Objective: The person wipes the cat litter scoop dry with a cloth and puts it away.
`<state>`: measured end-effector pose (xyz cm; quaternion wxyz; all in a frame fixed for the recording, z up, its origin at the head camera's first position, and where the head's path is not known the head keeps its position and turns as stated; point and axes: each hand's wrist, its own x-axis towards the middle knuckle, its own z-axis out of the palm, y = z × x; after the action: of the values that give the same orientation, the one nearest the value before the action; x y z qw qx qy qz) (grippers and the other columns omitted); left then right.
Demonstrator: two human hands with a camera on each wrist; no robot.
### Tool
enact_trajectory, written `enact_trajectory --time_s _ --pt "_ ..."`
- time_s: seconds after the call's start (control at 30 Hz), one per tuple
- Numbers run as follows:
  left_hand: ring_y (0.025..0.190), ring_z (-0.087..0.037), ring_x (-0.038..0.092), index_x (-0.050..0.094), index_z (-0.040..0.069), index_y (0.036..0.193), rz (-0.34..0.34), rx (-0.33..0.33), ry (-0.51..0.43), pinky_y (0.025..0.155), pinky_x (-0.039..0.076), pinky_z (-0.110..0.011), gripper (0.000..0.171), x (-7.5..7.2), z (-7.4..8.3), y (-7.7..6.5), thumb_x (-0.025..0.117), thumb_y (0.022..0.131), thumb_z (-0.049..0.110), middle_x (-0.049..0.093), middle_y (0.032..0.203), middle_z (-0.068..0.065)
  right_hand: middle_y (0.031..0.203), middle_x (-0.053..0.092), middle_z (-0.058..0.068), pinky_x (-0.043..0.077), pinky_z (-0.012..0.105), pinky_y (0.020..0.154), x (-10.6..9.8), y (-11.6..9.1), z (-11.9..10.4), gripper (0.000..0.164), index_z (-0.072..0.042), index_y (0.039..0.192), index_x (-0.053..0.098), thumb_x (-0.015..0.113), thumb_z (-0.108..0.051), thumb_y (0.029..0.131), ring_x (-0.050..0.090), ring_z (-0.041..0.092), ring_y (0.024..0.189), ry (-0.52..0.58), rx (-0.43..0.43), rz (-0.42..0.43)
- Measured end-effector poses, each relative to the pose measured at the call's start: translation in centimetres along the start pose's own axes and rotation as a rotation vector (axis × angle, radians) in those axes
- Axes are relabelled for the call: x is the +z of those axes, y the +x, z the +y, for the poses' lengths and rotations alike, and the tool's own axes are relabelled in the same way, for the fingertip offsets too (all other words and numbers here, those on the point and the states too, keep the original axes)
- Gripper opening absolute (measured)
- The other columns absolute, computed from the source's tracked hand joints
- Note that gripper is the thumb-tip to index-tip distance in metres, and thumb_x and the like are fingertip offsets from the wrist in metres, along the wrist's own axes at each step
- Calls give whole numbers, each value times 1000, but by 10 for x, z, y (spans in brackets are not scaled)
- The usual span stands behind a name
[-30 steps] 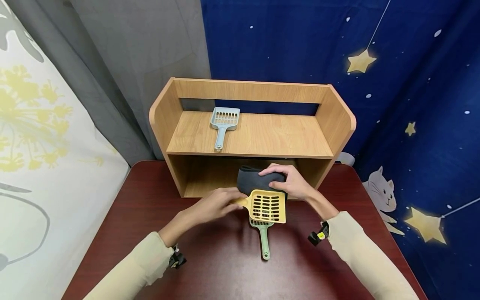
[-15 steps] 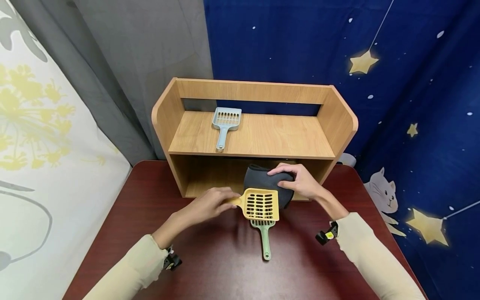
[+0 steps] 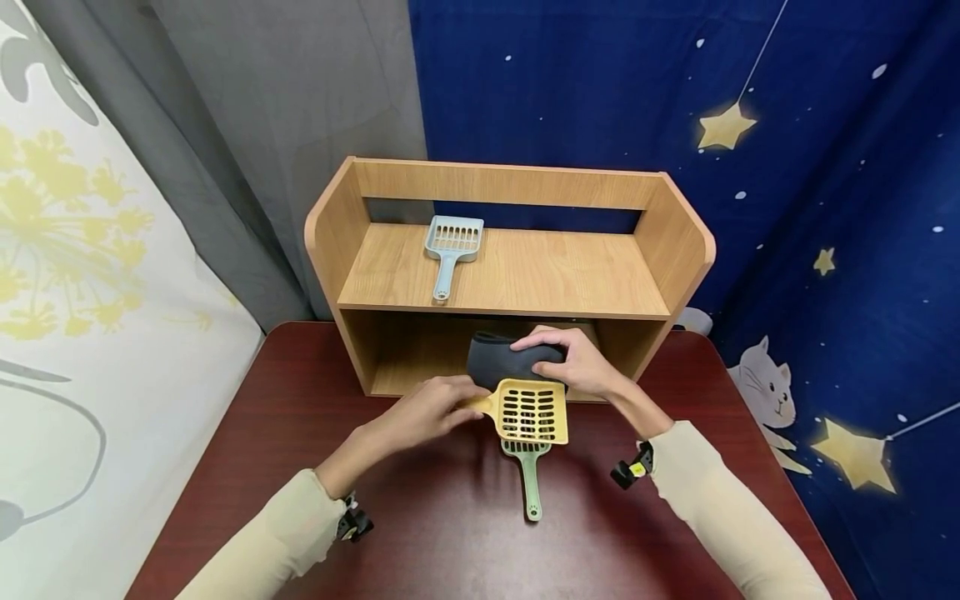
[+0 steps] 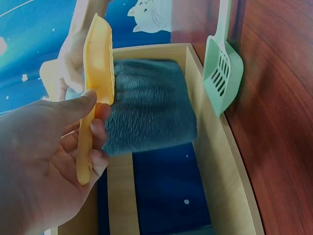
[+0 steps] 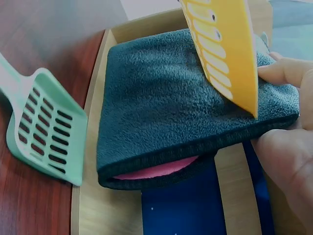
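Observation:
My left hand (image 3: 431, 412) grips a yellow litter scoop (image 3: 534, 410) by its handle, with the slotted head pointing right. Thumb on one side and curled fingers (image 4: 99, 132) on the other hold the handle in the left wrist view. A folded dark grey cloth (image 3: 504, 363) is pinched in my right hand (image 3: 576, 362), just behind the scoop head. In the right wrist view the scoop's edge lies against the fuzzy cloth, and a pink lining (image 5: 159, 169) shows in its fold. Below the yellow scoop, a green litter scoop (image 3: 530, 483) lies on the table, its head partly covered from the head view.
A two-level wooden shelf (image 3: 540, 267) stands at the back of the dark red table (image 3: 360, 492). On its upper board lies a light blue litter scoop (image 3: 444, 271). Grey and blue curtains (image 3: 540, 92) hang behind.
The cloth and right hand went right over the scoop's back half a second ago and are now left again. The yellow scoop shifted slightly left, then right.

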<state>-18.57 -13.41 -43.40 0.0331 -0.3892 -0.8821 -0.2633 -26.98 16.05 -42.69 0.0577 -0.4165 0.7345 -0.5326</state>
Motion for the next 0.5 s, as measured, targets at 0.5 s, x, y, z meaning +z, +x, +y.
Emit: enact_trajectory --time_s 0.5 --pt "91 -13 68 75 1 126 70 -13 22 82 57 -33 30 -3 -16 -23 76 98 13 74 105 -5 123 71 15 55 25 84 -21 -38 -1 40 -5 129 75 74 9 92 65 18 107 -31 154 131"
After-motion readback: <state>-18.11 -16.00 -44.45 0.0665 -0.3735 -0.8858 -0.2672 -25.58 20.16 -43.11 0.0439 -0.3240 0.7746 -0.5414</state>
